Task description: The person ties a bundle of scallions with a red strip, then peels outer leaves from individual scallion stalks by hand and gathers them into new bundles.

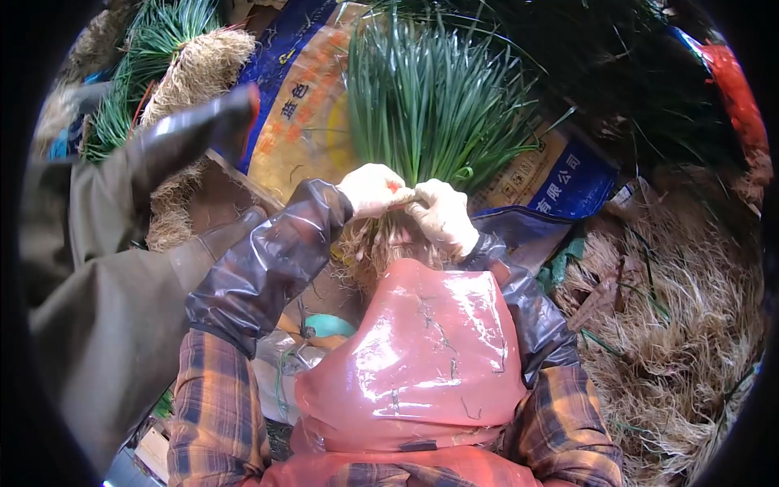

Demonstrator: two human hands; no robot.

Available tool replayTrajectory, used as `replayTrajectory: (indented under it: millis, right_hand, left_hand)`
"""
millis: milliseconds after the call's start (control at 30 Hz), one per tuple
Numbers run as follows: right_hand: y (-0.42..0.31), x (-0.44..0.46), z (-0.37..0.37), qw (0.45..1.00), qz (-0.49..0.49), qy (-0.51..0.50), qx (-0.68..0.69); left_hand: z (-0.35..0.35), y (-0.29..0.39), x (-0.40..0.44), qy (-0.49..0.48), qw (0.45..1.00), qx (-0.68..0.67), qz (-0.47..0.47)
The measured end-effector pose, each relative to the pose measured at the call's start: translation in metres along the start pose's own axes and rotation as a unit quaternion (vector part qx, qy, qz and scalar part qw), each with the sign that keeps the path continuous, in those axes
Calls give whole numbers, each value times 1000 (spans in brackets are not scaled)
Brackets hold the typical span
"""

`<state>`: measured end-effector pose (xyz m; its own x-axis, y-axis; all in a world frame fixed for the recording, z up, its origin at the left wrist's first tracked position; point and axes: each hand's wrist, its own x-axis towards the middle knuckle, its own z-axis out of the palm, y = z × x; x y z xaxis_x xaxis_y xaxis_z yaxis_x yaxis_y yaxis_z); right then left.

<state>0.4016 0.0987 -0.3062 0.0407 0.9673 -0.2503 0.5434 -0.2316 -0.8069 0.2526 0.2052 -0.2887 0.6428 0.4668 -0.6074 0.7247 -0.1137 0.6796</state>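
Note:
A bunch of long green leafy stalks (430,97) lies in front of me, leaves pointing away and pale roots (377,247) towards my body. My left hand (372,191), in a whitish glove, is closed at the left side of the bunch's neck, with a bit of red at its fingertips. From the right, my right hand (442,217), gloved too, pinches a thin reddish band (406,204) that crosses the stalks between both hands. The band's ends are hidden by my fingers.
A printed blue and yellow sack (280,150) lies under the bunch. Rooted bundles (665,325) are heaped at the right, with more bundles (203,69) at the upper left. A person's booted legs (114,300) are close on the left.

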Motion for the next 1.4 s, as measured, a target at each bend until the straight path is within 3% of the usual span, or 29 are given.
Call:
replayTrajectory:
  millis: [67, 267, 367, 433, 467, 567, 600, 667, 700, 733, 833, 900, 1033, 1100, 1133, 1200, 1267, 1333, 1400]
  right_hand:
    - [2, -3, -1, 1000, -17, -3, 8]
    - [13, -2, 6, 999, -40, 16, 0]
    - [8, -4, 5, 997, -42, 30, 58]
    - [2, -8, 5, 944, 37, 54, 322]
    - [-5, -10, -1, 930, 50, 60, 359]
    - [-7, -19, -1, 950, -8, 193, 247]
    - [-16, -28, -10, 989, 47, 108, 84]
    - [-26, -27, -6, 991, 110, 46, 55]
    - [-46, -20, 5, 948, 226, 23, 222]
    - [-37, -19, 10, 952, 217, 9, 214]
    - [-5, -14, 42, 977, 152, 101, 112]
    - [2, -12, 49, 952, 96, 116, 266]
    - [-14, -17, 32, 957, 89, 130, 245]
    - [-30, -16, 14, 993, 76, 94, 7]
    - [-28, -15, 11, 993, 76, 94, 7]
    - [-24, -11, 5, 956, -124, 222, -146]
    - [-18, -8, 9, 958, -135, 198, -160]
    - [-17, -3, 12, 892, -279, 247, -257]
    - [-17, 3, 3, 887, -294, 234, -270]
  left_hand:
    - [-2, 6, -5, -42, 990, -120, -62]
    - [-5, -4, 0, -79, 983, -163, -24]
    - [0, -6, -5, -49, 976, -210, -38]
    - [4, -8, -6, -30, 966, -253, -54]
    - [4, -9, -7, -29, 965, -254, -55]
    - [10, -11, -7, -2, 967, -244, -69]
    - [11, -10, -7, -2, 967, -245, -68]
    - [14, -6, -8, 14, 959, -277, -56]
    - [17, -9, -4, 24, 977, -213, -6]
    - [17, -7, -5, 24, 977, -213, -6]
    - [16, -5, -6, 21, 948, -307, -84]
    - [16, -5, -10, 16, 931, -350, -101]
    - [8, 1, -8, -37, 906, -401, -128]
    - [1, -2, -1, -90, 898, -404, -150]
    - [2, -7, 1, -90, 898, -404, -150]
    - [4, -17, 5, -126, 879, -437, -144]
    - [5, -21, 7, -124, 878, -439, -144]
    - [7, -24, 9, -126, 883, -425, -153]
    - [10, -26, 9, -87, 871, -458, -156]
